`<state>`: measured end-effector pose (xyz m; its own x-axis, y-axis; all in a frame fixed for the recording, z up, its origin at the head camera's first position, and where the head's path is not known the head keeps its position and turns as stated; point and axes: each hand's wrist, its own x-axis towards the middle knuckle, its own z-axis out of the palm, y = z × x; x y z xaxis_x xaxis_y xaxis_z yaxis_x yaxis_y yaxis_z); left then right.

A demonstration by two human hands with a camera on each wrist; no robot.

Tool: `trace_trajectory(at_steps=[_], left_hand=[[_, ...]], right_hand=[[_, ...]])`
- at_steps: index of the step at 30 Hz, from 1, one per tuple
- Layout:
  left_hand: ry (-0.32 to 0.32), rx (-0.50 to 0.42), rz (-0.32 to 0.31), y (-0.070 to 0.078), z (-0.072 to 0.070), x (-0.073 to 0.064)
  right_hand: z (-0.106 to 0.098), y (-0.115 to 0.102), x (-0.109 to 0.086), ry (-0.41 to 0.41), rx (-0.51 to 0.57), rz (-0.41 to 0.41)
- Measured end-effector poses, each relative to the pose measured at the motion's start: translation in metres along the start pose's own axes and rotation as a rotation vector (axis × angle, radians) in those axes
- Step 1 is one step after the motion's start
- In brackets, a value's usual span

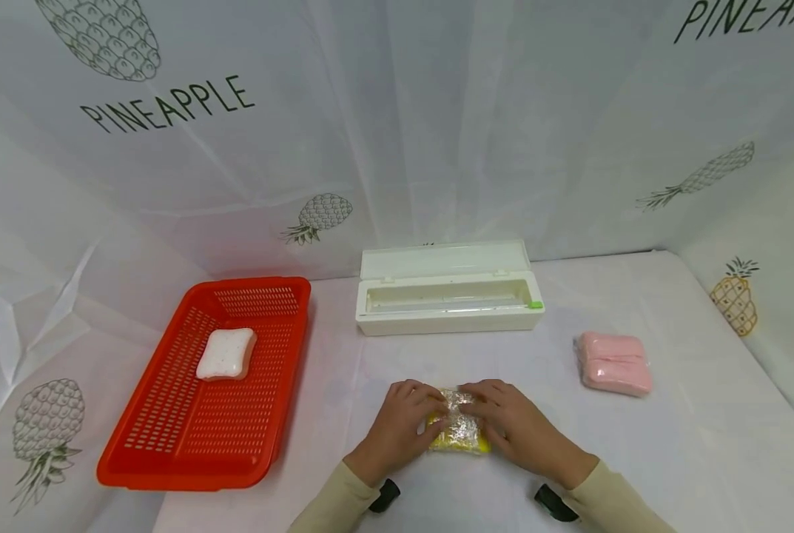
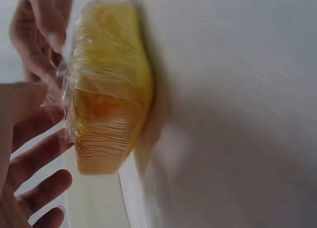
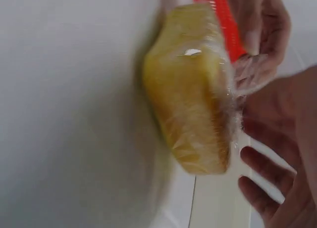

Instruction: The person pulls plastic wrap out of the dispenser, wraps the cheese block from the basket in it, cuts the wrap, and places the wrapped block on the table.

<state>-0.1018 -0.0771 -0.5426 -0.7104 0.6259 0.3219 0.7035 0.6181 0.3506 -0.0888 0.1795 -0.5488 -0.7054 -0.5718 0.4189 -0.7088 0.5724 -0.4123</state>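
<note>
In the head view a yellow sponge in clear plastic wrap lies on the white-covered table, flanked by both hands. My left hand pinches loose film at the sponge's upper face between thumb and forefinger, its other fingers spread. From the other side, my right hand holds the film with its fingertips, the thumb by the sponge's near right corner. The left wrist view shows creased film tight across the side of the sponge. In the right wrist view, loose film stands up near the left fingertips.
Behind the hands stands a long white wrap dispenser, lid raised, with a green slider. At left, a red plastic basket holds a white wrapped sponge. A pink wrapped block lies to the right. Pineapple-print curtains surround the table.
</note>
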Motion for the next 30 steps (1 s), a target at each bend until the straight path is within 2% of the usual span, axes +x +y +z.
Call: trace_trajectory(at_steps=[4,11,19,25,30], left_hand=[[-0.056,0.136,0.031,0.001,0.001,-0.006],[-0.131,0.27,0.047,0.006,0.005,-0.011],[-0.198,0.283,0.001,0.013,0.007,-0.014],[-0.243,0.317,-0.034,0.015,0.007,-0.012],[-0.235,0.313,-0.055,0.016,0.01,-0.01]], right_hand=[[0.002,-0.001,-0.008,-0.02,-0.12,-0.101],[0.006,-0.003,-0.016,-0.072,-0.206,-0.147],[0.012,-0.004,-0.016,-0.068,-0.274,-0.187],[0.015,-0.006,-0.015,-0.107,-0.309,-0.164],[0.012,-0.004,-0.016,-0.137,-0.275,-0.126]])
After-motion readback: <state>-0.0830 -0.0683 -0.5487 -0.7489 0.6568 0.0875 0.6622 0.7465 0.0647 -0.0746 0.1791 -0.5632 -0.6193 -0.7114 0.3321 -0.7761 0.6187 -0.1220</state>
